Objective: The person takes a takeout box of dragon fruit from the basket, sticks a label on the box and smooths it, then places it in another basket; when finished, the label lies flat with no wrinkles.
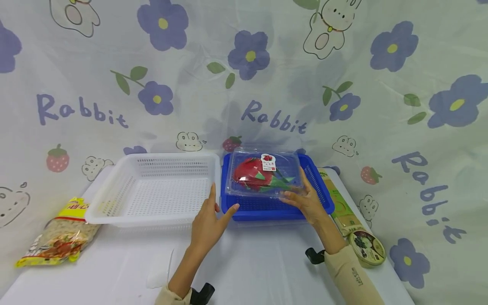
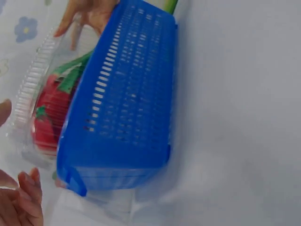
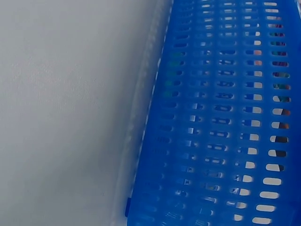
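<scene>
My right hand (image 1: 306, 201) grips the lower right side of a clear plastic clamshell box (image 1: 293, 159). Inside lies a red fruit with green pointed tips (image 1: 251, 171), which looks like a dragon fruit; a small white label sits on the lid. The box is tilted, above the blue basket (image 1: 267, 214). My left hand (image 1: 209, 224) is apart from the box, thumb and index finger spread, by the right end of the white basket (image 1: 152, 218). In the right wrist view, the blue basket's slotted wall (image 3: 211, 117) hides the right hand.
A yellow food packet (image 1: 62, 233) lies left of the white basket. Right of the blue basket are a green and yellow packet (image 1: 345, 212) and a round lidded tub (image 1: 367, 248). Behind the baskets hangs a patterned cloth (image 1: 213, 106).
</scene>
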`<state>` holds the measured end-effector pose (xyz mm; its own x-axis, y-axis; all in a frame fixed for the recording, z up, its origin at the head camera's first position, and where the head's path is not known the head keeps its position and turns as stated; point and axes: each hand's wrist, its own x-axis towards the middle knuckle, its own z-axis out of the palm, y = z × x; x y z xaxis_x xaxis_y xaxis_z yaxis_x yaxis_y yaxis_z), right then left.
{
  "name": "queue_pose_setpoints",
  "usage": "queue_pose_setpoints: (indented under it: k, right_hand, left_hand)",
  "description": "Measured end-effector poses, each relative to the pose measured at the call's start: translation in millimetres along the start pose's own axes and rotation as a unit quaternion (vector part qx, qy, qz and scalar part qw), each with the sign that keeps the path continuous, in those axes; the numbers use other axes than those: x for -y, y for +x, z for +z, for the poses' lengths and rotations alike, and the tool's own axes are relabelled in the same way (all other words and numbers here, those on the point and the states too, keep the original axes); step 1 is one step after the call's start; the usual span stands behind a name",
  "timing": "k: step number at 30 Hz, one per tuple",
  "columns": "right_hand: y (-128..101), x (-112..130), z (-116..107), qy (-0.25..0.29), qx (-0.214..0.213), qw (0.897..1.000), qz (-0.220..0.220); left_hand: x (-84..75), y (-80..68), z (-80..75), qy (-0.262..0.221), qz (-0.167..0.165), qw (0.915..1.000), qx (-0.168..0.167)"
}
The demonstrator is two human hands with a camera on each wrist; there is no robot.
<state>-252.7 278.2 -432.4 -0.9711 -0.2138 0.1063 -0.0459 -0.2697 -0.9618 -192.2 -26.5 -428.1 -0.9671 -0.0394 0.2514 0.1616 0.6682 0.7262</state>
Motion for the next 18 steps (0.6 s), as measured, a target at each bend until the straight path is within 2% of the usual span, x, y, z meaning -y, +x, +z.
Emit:
queue_pose_setpoints:
  k: [7, 14, 18]
  right_hand:
    - [2.1, 0.0, -3.2, 0.003, -0.003, 1.000, 0.005]
    - [1.3, 1.6, -4.5, 0.010, -0.003, 1.000, 0.008]
    - [2.4, 1.3, -6.0, 0.010, 0.007, 1.000, 0.005]
  left_hand:
    - [2.5, -2.9, 10.2, 0.014, -0.016, 0.9997, 0.009]
    - [6.6, -4.3, 27.4, -0.001, -0.054, 0.9969, 0.057]
    - [10.2, -3.1, 38.5, -0.018, -0.056, 0.9969, 0.053]
